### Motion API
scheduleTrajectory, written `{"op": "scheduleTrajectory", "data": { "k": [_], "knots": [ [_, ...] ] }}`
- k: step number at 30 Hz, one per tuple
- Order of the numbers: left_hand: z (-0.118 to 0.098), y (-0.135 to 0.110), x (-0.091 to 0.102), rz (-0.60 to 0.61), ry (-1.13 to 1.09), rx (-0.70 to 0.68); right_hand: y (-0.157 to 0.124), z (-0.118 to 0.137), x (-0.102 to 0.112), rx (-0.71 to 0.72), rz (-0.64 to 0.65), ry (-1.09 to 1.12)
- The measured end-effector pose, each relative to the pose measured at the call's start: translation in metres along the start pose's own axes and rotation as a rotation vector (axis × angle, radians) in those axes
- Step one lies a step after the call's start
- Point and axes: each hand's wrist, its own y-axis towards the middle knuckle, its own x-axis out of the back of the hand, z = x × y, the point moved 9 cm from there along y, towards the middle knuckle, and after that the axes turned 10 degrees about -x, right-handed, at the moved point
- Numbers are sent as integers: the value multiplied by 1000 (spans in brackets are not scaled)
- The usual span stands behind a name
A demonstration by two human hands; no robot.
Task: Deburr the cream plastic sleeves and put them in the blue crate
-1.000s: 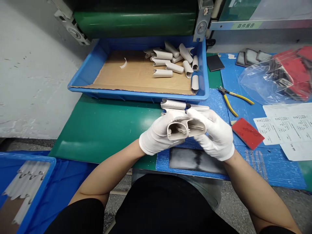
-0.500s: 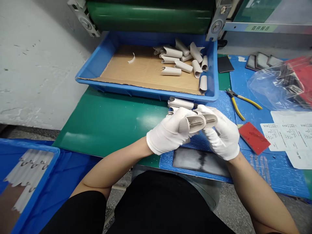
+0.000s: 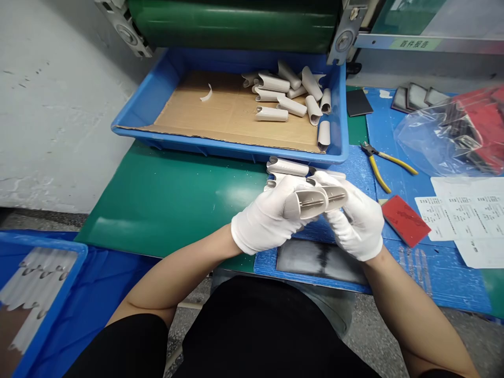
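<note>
White gloves cover both hands. My left hand point(image 3: 268, 218) is closed around a pale, hollow plastic shell point(image 3: 312, 203), its open end turned towards me and thin ribs showing inside. My right hand point(image 3: 356, 218) grips a second shell of the same kind point(image 3: 335, 197), held side by side with the first so that their rims meet. Behind the gloves, more white plastic shells point(image 3: 287, 166) lie on the bench, partly hidden by my fingers. Below my hands is a grey-black abrasive sheet point(image 3: 321, 259) on the blue mat.
A blue tray point(image 3: 220, 142) lined with cardboard holds several loose shells under a green roller point(image 3: 232, 23). To the right lie yellow-handled cutters point(image 3: 380, 170), a red sanding pad point(image 3: 406, 220), printed papers point(image 3: 470, 215) and a clear bag point(image 3: 425, 142). Another blue bin point(image 3: 74, 273) with rowed shells stands lower left.
Both hands keep hold of the two shells in nearly the same pose. The whole view has shifted slightly, with the scene sitting a little further left.
</note>
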Motion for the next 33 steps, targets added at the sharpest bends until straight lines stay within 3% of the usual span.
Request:
{"op": "scheduleTrajectory", "data": {
  "k": [18, 29, 33],
  "knots": [
    [0, 4, -10, 55, -91, 79, -5, 8, 4, 51, -30, -36],
    [3, -5, -7, 93, -34, 12, -10, 6, 4, 61, 8, 42],
    [6, -4, -6, 48, -91, -1, -9, 7, 4, 70, 2, 42]
  ]
}}
